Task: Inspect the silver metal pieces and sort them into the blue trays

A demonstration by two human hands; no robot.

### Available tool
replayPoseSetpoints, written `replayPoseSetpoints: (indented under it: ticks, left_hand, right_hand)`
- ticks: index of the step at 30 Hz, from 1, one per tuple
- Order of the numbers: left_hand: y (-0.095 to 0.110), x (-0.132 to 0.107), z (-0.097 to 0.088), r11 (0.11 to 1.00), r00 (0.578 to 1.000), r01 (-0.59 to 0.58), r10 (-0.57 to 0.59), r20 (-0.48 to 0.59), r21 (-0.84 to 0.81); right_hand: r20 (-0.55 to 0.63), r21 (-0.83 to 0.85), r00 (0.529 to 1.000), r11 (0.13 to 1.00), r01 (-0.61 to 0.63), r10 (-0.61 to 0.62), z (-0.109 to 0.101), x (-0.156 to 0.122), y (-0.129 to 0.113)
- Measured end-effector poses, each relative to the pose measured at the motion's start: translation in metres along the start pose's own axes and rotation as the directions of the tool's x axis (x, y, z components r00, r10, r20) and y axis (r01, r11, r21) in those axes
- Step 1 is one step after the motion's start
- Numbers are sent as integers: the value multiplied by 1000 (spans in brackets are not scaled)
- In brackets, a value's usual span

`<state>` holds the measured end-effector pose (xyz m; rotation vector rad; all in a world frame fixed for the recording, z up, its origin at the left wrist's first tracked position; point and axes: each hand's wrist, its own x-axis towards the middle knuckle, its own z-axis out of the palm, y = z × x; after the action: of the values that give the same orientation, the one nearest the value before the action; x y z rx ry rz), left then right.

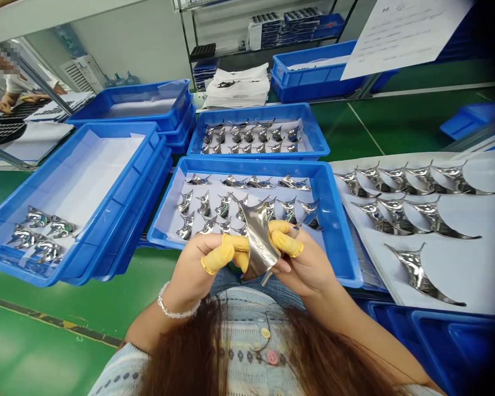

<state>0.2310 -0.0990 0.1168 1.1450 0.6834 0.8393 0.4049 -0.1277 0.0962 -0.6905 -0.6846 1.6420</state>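
Note:
Between my hands is a shiny curved metal part (259, 234) with pointed corners, raised over the near edge of a blue tray (338, 220). My left hand (214, 256), in yellow finger cots, grips its left side. On its right side my right hand (301, 256) is closed, also with yellow finger cots; a short metal pin shows below that hand. Rows of similar smaller-looking metal parts (223, 205) lie on white paper in the tray beneath. To the right, several more curved metal parts (423, 272) rest in rows on a white sheet (478, 269).
At left, stacked blue trays (119, 203) hold several metal parts at the near end. Another filled blue tray (317, 137) sits behind the middle one. A paper sheet (400, 38) hangs at upper right. A co-worker's hand (6, 104) shows at far left.

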Motion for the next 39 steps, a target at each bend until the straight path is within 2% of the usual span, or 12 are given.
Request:
replayPoseSetpoints:
  ticks: [3, 6, 10, 15, 18, 22, 26, 30, 32, 39]
  left_hand:
    - [0, -1, -1, 1000, 1000, 19, -19, 10, -9]
    - [1, 0, -4, 998, 1000, -3, 2, 20, 57]
    - [0, 1, -11, 954, 990, -142, 142, 20, 263]
    - [-3, 0, -19, 792, 917, -398, 360, 172, 463]
    - [-4, 0, -20, 694, 872, -484, 432, 229, 533]
    - [-4, -1, -21, 581, 839, -529, 469, 277, 619]
    - [-5, -1, -24, 534, 806, -570, 511, 299, 624]
    - [-6, -4, -28, 545, 834, -530, 475, 282, 650]
    - [-7, -5, -30, 533, 835, -524, 477, 275, 665]
    - [-8, -2, -32, 396, 755, -605, 561, 340, 690]
  right_hand:
    - [24, 26, 999, 999, -45, 45, -3, 1, 5]
    - [43, 60, 999, 998, -33, 30, -4, 2, 6]
    - [41, 23, 999, 1000, 6, -7, -3, 2, 4]
    - [59, -160, 993, 981, 114, -106, -6, 1, 2]
    - [46, -251, 987, 954, 163, -157, -10, 1, 3]
    - [4, -311, 983, 934, 174, -182, -13, 0, 6]
    - [23, -302, 980, 933, 193, -196, -14, 1, 9]
    - [93, -337, 971, 911, 239, -220, -14, 1, 8]
    - [119, -377, 964, 888, 265, -237, -13, 1, 7]
    - [145, -406, 949, 858, 314, -279, -11, 0, 2]
